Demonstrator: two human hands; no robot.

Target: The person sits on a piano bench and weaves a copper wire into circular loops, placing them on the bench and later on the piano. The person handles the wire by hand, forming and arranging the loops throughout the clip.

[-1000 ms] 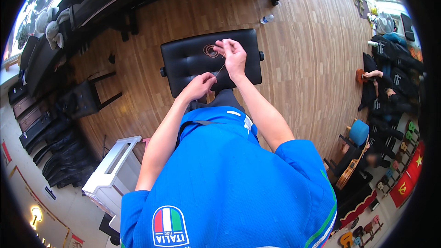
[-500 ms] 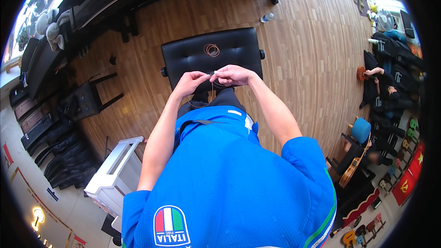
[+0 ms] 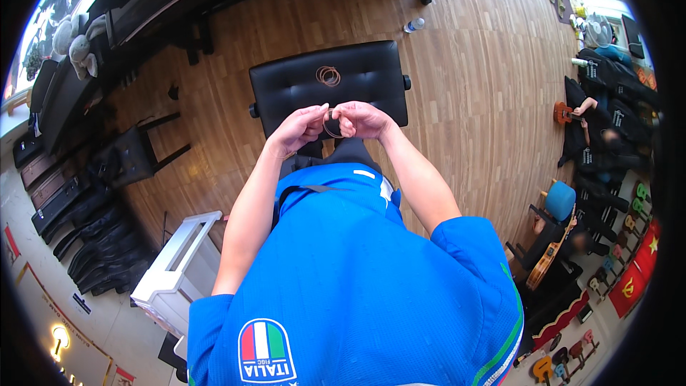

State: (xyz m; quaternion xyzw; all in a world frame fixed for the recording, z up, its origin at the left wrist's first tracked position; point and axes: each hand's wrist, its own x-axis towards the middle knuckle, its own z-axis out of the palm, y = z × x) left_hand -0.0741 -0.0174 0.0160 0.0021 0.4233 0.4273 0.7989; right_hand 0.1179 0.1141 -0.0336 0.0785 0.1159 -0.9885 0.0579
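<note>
A blue shirt (image 3: 371, 264) (with tricolour crest (image 3: 265, 350)) tops seemingly dark trousers (image 3: 350, 153).

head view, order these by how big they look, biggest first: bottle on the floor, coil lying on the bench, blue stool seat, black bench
1. Black bench
2. Blue stool seat
3. Coil and bottle: too alike in apparent size to rank

1. Head view: the left of two side-by-side, head-worn fisheye cameras looked steeply down over the blue shirt (image 3: 357, 271) toward the left hand (image 3: 301, 129) and right hand (image 3: 364, 121).
2. Range: the shirt lay nearest the lens; the hands, above mid-frame, lay farther off.
3. Field: the wide, upright view reached across the wooden floor (image 3: 471, 100).
</note>
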